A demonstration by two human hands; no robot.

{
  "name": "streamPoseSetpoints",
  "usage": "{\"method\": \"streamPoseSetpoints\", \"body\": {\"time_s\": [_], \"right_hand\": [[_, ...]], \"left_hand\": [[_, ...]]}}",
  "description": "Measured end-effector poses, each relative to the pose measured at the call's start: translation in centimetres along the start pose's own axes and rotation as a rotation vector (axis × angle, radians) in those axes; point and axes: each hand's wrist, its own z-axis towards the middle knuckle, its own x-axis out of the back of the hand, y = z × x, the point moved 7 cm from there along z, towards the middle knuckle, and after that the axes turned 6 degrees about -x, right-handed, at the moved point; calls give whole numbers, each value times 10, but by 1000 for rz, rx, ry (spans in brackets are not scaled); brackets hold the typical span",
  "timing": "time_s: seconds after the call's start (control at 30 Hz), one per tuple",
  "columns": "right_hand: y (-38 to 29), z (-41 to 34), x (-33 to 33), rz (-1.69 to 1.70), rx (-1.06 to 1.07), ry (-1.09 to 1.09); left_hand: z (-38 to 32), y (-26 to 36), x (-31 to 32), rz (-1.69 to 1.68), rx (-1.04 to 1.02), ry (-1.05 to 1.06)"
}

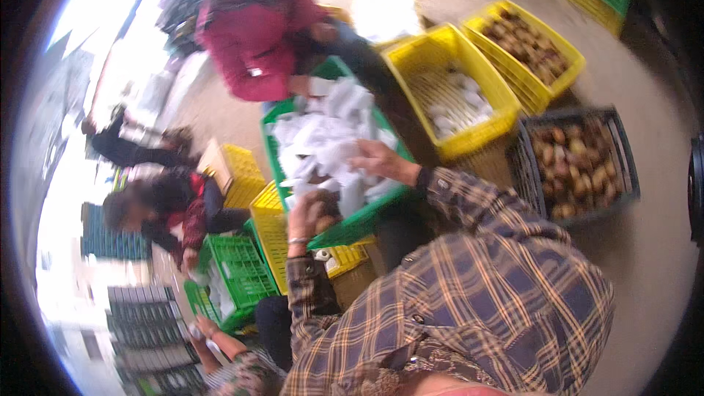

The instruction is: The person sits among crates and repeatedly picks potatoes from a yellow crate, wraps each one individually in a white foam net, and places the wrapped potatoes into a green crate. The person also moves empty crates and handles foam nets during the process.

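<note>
A green plastic crate (360,225) full of white wrappings (313,140), perhaps foam or paper, stands in front of me. At its near left corner, my left hand (304,215), with a bracelet at the wrist, has its fingers curled around a brown piece of produce (328,213). My right hand (385,163) reaches over the crate's right side. Its fingertips pinch a white wrapping (342,155) on top of the heap. Blur hides the finer detail at both sets of fingers.
Right of me stand a black crate (575,168) and a yellow crate (525,47) of brown produce, and a yellow crate (421,85) holding some white pieces. Opposite sits a person in red (258,38). Two people work at a green crate (242,272) on the left, near stacked crates (148,335).
</note>
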Motion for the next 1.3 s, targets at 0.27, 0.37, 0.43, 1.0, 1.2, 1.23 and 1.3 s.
{"method": "streamPoseSetpoints", "body": {"time_s": [0.27,0.37,0.43,1.0,1.2,1.23,1.3], "right_hand": [[-12,-43,40,-494,600,113],[-17,-44,50,-627,587,168],[-24,-39,60,-657,565,156],[9,-28,132,-494,327,-78],[24,-22,102,315,-54,-150],[24,-24,99,442,-95,-161],[20,-26,88,519,-72,-224]], "left_hand": [[46,79,-110,-1293,3,241],[58,87,-136,-1378,72,278],[65,94,-144,-1388,78,205],[100,107,-192,-1478,230,-373],[94,50,-126,-1086,357,79],[96,48,-119,-1135,322,149],[98,55,-120,-1233,247,113]]}}
